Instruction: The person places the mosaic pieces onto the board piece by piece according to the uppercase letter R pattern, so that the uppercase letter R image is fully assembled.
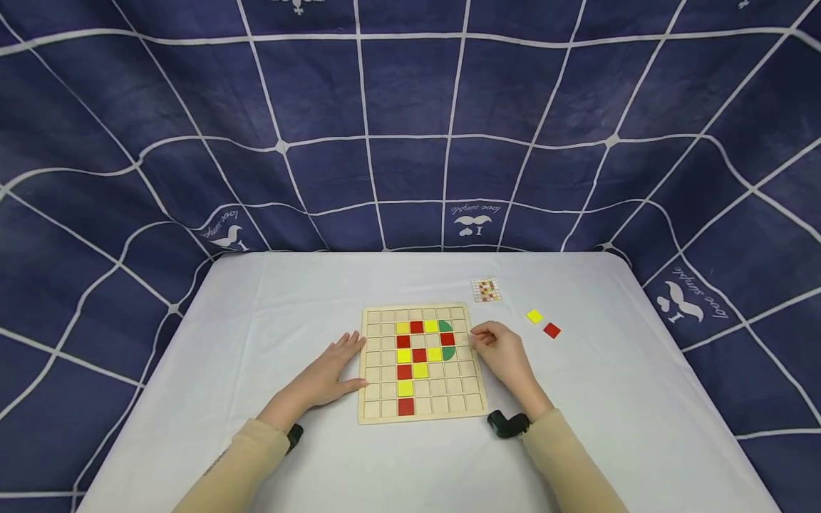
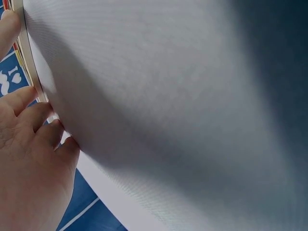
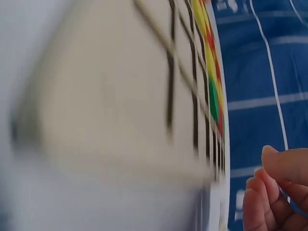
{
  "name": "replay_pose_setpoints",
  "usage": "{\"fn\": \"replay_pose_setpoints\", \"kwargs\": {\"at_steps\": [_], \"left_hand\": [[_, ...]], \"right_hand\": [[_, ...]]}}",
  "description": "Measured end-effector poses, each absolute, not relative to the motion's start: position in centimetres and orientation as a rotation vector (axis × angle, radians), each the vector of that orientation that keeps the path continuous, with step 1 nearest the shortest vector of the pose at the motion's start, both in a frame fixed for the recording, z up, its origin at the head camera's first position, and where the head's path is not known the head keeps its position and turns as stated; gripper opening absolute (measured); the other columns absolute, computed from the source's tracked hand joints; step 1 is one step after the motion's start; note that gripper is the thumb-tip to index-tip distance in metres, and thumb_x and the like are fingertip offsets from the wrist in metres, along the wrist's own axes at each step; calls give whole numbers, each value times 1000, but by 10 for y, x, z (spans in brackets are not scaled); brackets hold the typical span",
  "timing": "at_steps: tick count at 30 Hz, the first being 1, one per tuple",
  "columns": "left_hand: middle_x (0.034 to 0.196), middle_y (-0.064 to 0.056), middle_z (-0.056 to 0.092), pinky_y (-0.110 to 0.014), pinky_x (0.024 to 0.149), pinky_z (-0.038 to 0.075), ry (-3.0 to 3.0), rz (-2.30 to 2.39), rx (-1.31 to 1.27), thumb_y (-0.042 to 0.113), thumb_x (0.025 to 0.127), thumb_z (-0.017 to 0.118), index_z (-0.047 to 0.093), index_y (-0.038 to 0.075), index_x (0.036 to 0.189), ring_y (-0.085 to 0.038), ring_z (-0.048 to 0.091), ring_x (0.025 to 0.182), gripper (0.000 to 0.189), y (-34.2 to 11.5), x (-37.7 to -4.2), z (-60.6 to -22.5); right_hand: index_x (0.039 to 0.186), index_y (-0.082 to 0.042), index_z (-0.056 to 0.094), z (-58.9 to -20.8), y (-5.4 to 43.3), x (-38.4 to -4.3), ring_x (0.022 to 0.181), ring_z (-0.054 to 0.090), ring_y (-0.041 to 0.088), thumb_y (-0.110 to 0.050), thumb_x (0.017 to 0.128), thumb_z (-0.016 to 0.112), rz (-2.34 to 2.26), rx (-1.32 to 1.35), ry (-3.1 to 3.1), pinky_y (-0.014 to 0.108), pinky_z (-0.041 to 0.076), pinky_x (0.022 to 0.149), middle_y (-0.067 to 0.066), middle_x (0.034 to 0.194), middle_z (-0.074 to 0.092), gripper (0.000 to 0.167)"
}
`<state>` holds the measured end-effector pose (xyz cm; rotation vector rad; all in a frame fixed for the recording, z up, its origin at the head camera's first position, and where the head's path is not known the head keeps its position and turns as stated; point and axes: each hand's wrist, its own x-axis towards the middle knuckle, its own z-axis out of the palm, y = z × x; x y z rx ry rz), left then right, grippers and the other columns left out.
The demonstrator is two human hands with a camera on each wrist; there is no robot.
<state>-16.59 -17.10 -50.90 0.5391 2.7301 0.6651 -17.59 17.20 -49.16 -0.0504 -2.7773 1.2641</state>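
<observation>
A square wooden grid board (image 1: 442, 388) lies on the table with red, yellow and green tiles set in its cells. The tiles form a P-like figure, with green quarter-round pieces (image 1: 446, 326) at its right corners. My left hand (image 1: 323, 374) rests on the cloth with spread fingers, its thumb and fingertips at the board's left edge. By the board's right edge is my right hand (image 1: 503, 353), fingers loosely bent. No tile shows between its thumb and fingers (image 3: 255, 202) in the right wrist view.
A small pattern card (image 1: 486, 290) lies behind the board's right corner. To the right are a loose yellow tile (image 1: 534, 316) and a loose red tile (image 1: 551, 330). White cloth covers the table (image 1: 308, 285), and a blue checked curtain (image 1: 410, 171) hangs behind it.
</observation>
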Motion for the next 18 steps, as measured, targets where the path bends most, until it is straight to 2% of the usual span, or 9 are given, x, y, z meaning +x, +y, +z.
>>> {"fn": "replay_pose_setpoints", "kwargs": {"at_steps": [3,7,13,18], "left_hand": [[162,-16,23,-51,125,17,2730,670,541,40,88,72,31,4,154,-34,16,152,86,-171,-166,-509],[162,-15,23,-51,125,17,2732,668,542,41,88,72,31,4,154,-34,16,152,86,-171,-165,-509],[162,-15,23,-50,125,17,2728,669,525,41,88,72,31,4,154,-33,15,153,86,-170,-165,-509],[162,-16,24,-51,124,18,2743,654,528,41,87,73,31,4,154,-34,16,152,87,-170,-165,-509]], "right_hand": [[101,-5,72,-490,197,-182,80,62,19,-9,87,70,1224,-122,-2764,22,50,67,9,91,69,15],[105,-2,71,-489,232,-187,92,64,27,-10,89,68,1167,-226,-2750,32,51,77,15,100,69,19],[112,3,68,-488,269,-191,110,55,41,-11,91,66,1055,-397,-2754,52,47,93,26,118,60,25],[116,5,65,-491,279,-191,114,50,47,-10,91,66,1017,-450,-2823,57,41,98,31,124,56,30]]}}
